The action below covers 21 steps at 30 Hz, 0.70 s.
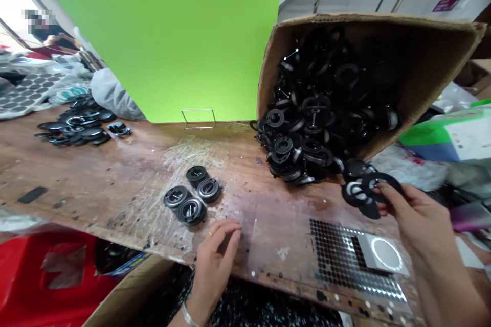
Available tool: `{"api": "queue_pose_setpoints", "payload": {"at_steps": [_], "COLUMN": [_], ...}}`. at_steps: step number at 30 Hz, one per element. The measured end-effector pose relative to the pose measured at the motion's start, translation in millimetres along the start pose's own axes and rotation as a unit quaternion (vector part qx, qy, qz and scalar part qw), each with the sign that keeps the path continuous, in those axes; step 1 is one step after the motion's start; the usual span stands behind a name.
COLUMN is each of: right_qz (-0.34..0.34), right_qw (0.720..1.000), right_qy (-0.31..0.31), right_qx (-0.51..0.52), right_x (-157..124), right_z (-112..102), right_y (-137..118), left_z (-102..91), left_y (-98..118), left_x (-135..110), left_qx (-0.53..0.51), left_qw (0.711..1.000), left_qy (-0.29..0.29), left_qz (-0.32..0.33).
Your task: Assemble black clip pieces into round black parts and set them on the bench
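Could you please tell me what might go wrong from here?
The right hand holds several black pieces at once, so one might slip. The cardboard box opens toward the person, with dark parts spilling onto the table, so more could slide out. The left hand is close to the cluster of round items, and a bump might shift them.

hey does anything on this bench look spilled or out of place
Yes: the cardboard box looks tipped on its side, with black round parts spilled from its mouth onto the wooden bench; whitish streaks also mar the bench top.
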State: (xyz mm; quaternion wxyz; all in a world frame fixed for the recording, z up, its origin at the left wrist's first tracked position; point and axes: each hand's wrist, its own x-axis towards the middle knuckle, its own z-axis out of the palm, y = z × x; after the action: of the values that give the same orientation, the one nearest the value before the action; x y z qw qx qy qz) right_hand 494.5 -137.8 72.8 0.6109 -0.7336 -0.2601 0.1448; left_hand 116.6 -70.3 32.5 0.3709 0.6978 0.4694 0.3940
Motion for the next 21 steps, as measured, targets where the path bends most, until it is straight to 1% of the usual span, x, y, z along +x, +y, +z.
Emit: {"api": "queue_pose_setpoints", "payload": {"at_steps": [1, 2, 3, 4, 5, 6, 7, 8, 9, 10, 11, 13, 14, 15, 17, 19, 21], "right_qz": [0.029, 0.062, 0.095, 0.122, 0.144, 0.161, 0.168, 0.165, 0.153, 0.133, 0.103, 0.023, -0.024, -0.071, -0.153, -0.208, -0.239], "right_qw": [0.997, 0.988, 0.972, 0.951, 0.924, 0.896, 0.869, 0.849, 0.841, 0.848, 0.868, 0.916, 0.927, 0.926, 0.902, 0.88, 0.87], "right_qy": [-0.048, -0.103, -0.17, -0.234, -0.3, -0.363, -0.42, -0.462, -0.486, -0.489, -0.472, -0.401, -0.366, -0.341, -0.317, -0.307, -0.295], "right_qx": [0.054, 0.098, 0.13, 0.163, 0.187, 0.2, 0.203, 0.197, 0.182, 0.155, 0.114, -0.006, -0.077, -0.146, -0.249, -0.297, -0.315], "right_x": [-17, -35, -54, -72, -88, -102, -112, -118, -121, -120, -117, -107, -103, -100, -98, -101, -105], "right_z": [7, 17, 28, 39, 50, 58, 65, 68, 68, 65, 61, 49, 43, 38, 32, 31, 32], "right_y": [-10, -20, -28, -36, -41, -45, -46, -45, -43, -39, -33, -18, -9, 1, 19, 33, 42], "left_z": [3.1, 7.0, 11.4, 16.0, 20.2, 23.6, 25.8, 26.9, 26.6, 25.2, 22.8, 16.4, 13.2, 10.5, 7.0, 6.8, 9.0], "left_y": [6, 13, 20, 27, 33, 39, 43, 46, 47, 46, 44, 38, 35, 32, 27, 25, 25], "left_x": [1, 2, 3, 3, 3, 2, 1, 0, -2, -3, -5, -7, -7, -8, -8, -7, -6], "left_qx": [-0.062, -0.14, -0.229, -0.316, -0.393, -0.45, -0.486, -0.504, -0.509, -0.507, -0.502, -0.488, -0.481, -0.473, -0.46, -0.46, -0.466], "left_qw": [0.996, 0.979, 0.947, 0.899, 0.843, 0.788, 0.744, 0.719, 0.712, 0.72, 0.734, 0.769, 0.783, 0.796, 0.811, 0.812, 0.807], "left_qy": [-0.025, -0.058, -0.099, -0.145, -0.193, -0.237, -0.273, -0.296, -0.302, -0.293, -0.276, -0.233, -0.217, -0.206, -0.197, -0.199, -0.193], "left_qz": [-0.064, -0.133, -0.203, -0.264, -0.314, -0.347, -0.368, -0.377, -0.378, -0.373, -0.365, -0.342, -0.329, -0.318, -0.303, -0.3, -0.308]}}
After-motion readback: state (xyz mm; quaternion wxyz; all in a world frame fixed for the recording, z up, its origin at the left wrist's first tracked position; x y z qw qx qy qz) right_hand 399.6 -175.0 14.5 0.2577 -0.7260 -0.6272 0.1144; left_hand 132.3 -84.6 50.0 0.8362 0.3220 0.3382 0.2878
